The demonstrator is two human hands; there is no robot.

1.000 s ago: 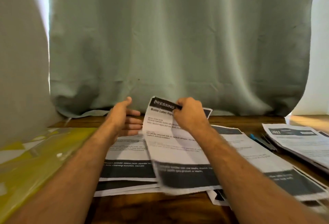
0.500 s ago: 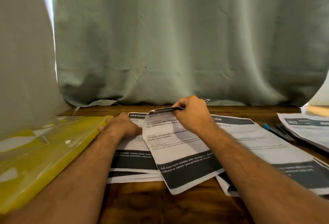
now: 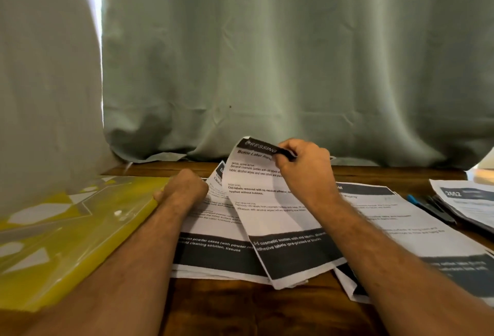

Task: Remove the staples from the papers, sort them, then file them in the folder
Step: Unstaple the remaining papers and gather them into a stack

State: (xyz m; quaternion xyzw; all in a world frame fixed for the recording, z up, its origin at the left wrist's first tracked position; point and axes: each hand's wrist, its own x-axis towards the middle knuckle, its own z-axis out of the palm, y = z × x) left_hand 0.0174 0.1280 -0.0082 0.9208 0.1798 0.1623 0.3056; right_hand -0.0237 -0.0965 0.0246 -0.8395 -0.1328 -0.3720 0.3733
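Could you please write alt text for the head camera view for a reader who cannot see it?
A person's right hand lifts the top edge of a printed sheet off papers spread on a wooden table. The left hand rests on a paper stack beside a yellow folder, with a green curtain behind.

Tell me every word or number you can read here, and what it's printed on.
"RESSING", "Bottle Label": lifted white printed sheet, top edge pinched by the right hand.
"cosmetic bottles": that sheet's black band.
"powder cases (with powder": black band on the flat white sheet under the left hand.
"2652": white stack, far right.
Remaining body text: too blurred.
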